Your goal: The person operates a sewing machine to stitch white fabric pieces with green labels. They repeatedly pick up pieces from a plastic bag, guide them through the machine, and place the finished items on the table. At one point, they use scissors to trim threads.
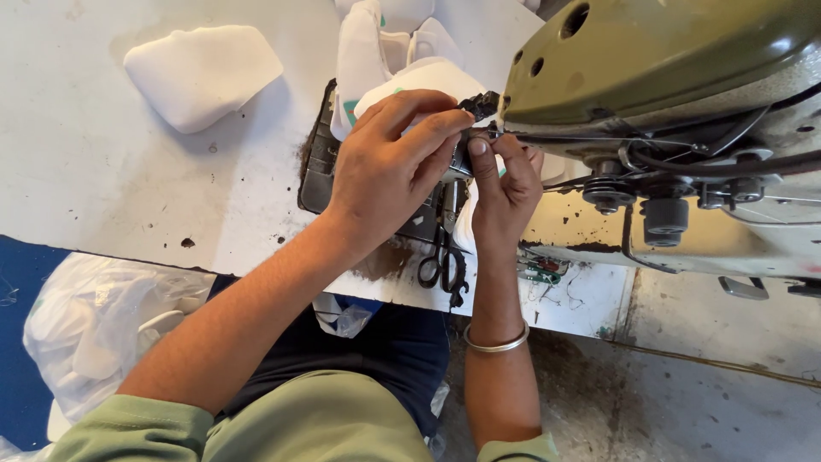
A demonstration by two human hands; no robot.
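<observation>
Now pinching white fabric piece (419, 81) beneath left hand (389, 167) and just left of right hand (505, 184), both grasping it beside green sewing machine (667, 60); scissors (443, 261) near on tabletop (85, 171).

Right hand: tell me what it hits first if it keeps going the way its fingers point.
The right hand points up and slightly left, fingertips pinched at the needle area. Going straight on, it would probably first meet the white fabric piece under the olive-green sewing machine head; depth there is unclear.
</observation>
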